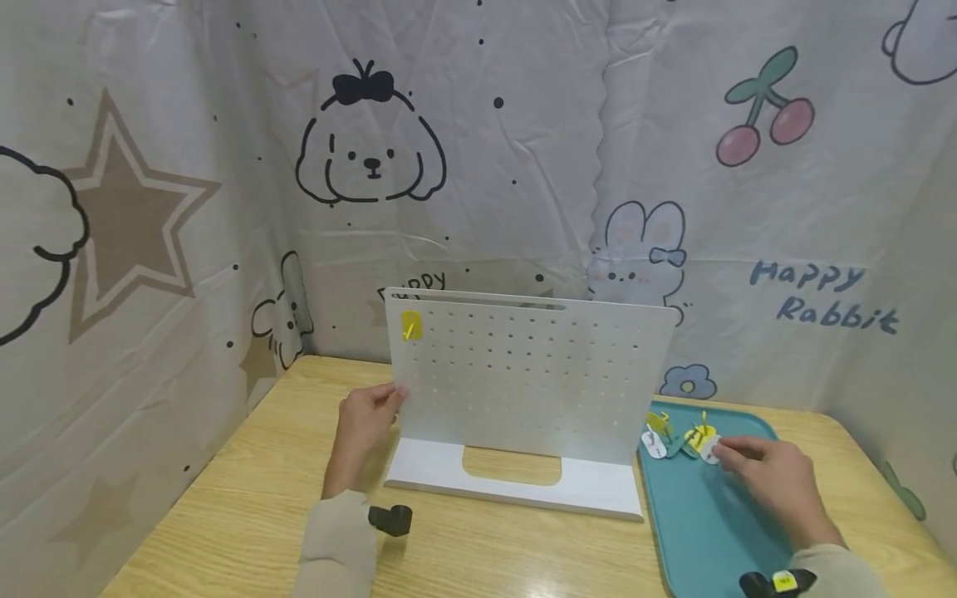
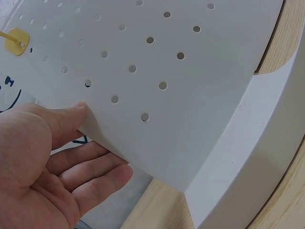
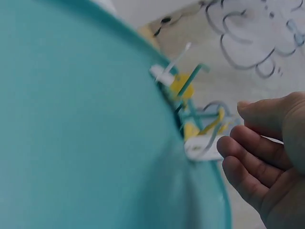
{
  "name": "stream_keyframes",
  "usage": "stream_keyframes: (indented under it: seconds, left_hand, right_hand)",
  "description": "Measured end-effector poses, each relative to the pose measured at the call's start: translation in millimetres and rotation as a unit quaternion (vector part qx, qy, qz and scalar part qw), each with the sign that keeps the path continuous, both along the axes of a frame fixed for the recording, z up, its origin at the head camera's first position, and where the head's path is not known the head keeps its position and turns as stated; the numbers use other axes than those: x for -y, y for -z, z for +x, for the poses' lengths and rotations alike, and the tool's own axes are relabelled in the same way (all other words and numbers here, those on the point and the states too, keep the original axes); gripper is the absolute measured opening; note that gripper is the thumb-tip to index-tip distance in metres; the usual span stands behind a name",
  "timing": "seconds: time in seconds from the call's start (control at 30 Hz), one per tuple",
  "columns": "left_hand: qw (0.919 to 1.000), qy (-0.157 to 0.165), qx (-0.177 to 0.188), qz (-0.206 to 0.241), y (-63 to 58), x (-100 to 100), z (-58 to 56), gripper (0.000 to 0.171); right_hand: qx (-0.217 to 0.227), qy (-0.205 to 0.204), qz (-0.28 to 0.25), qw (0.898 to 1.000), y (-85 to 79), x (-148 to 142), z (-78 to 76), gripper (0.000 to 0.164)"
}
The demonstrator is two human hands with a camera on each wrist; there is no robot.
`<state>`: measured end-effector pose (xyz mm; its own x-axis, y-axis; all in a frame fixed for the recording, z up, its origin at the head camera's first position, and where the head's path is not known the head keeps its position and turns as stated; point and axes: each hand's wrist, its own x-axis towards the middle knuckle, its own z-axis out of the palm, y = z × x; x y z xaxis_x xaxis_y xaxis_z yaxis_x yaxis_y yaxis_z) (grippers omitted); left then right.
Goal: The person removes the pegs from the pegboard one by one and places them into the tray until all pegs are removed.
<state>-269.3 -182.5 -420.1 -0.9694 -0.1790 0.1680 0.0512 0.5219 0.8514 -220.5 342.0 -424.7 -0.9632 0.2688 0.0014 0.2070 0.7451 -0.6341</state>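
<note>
A white pegboard [image 1: 523, 382] stands upright on its base. My left hand [image 1: 368, 419] holds the board's left edge, thumb [image 2: 71, 117] on the front face and the other fingers behind. Near the board's upper left corner sits a yellow hook [image 1: 411, 325]. On the teal tray [image 1: 718, 515] lies a small pile of yellow, white and green hooks [image 1: 684, 436]. My right hand [image 1: 773, 477] is over the tray, its fingertips by a white hook [image 3: 200, 148] at the pile's near side. Between thumb and fingers a gap shows in the right wrist view, which is blurred.
The tray stands right of the pegboard on a wooden table [image 1: 247, 498]. The board's base [image 1: 516, 490] has a cut-out in its middle. Behind and at both sides hangs a printed cloth [image 1: 516, 166], close to the table's back edge.
</note>
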Motion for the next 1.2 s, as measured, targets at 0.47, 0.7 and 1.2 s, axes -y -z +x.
stream_keyframes:
  seconds: [0.47,0.7,1.2]
  left_hand:
    - [1.0,0.002,-0.002,-0.002,-1.3,-1,1.9,0.032]
    - [1.0,0.003,0.003,0.001,-2.3,-1,2.1,0.034]
    - [1.0,0.003,-0.002,0.005,-1.5,-2,1.9,0.034]
  right_hand:
    - [-0.098,-0.074,-0.043,0.991,-40.6,60,11.8,0.055]
    - [-0.152,-0.134,-0.065,0.977,-57.5,98,11.0,0.037]
    - [-0.223,-0.249,-0.099,0.937,-91.7,164,-2.3,0.026]
